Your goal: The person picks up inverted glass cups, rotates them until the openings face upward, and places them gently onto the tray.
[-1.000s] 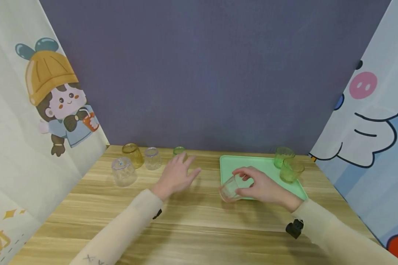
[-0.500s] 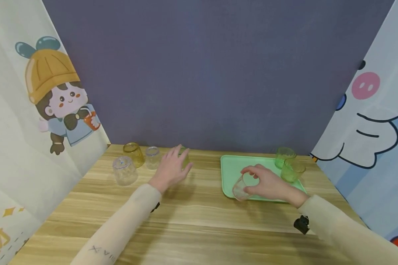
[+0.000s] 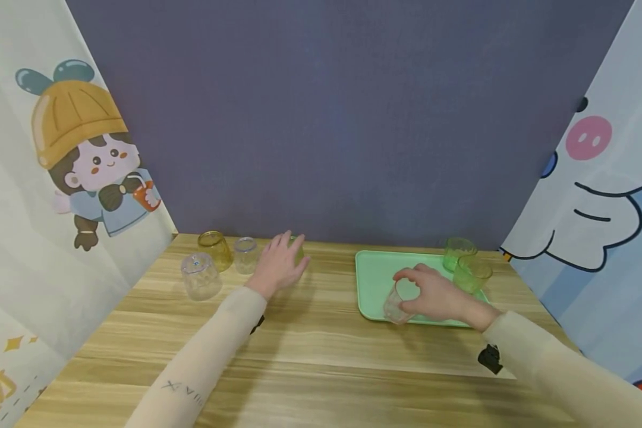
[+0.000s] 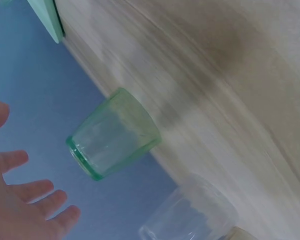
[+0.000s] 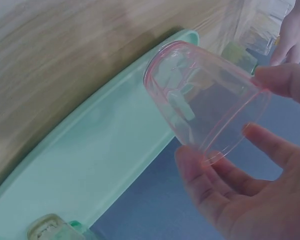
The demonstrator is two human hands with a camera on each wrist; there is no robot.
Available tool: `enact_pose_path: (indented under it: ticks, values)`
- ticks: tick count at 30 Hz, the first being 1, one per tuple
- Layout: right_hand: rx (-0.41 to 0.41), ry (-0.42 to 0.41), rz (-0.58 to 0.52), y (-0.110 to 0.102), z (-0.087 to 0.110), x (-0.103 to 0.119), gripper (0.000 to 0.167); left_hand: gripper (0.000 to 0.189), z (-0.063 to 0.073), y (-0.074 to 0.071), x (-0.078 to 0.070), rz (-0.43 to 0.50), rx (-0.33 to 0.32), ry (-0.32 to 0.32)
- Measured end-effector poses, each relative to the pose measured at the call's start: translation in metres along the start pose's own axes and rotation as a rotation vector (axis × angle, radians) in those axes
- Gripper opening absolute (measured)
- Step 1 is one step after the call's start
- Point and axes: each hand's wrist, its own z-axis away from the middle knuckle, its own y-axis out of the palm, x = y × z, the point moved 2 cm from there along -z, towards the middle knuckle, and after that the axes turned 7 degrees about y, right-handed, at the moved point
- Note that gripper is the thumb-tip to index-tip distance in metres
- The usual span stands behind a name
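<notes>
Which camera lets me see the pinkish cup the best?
The right wrist view. The pinkish cup looks big there, with just the right hand covering bits of one end. The head view shows it small and pale against the green tray, partly behind that hand. The left wrist view doesn't show it.

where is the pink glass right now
In the head view, the pink glass is right of centre, held by the right hand at the near edge of the green tray, toward its left corner.
</notes>
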Motion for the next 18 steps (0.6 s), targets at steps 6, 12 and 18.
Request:
enact_pose_path:
  ticks: [6,12,18]
  values:
    - [0.013,0.014,0.023,-0.007,0.001,-0.002,0.054,0.062,-0.007,0.0,0.002,0.024,0.031,-0.031]
    - [0.033,0.043,0.048,-0.011,0.002,-0.007,0.052,0.062,-0.013,0.003,0.005,0.016,0.074,-0.045]
    - [0.047,0.041,0.07,-0.013,0.002,-0.011,0.052,0.062,-0.018,0.011,0.01,0.007,0.084,-0.067]
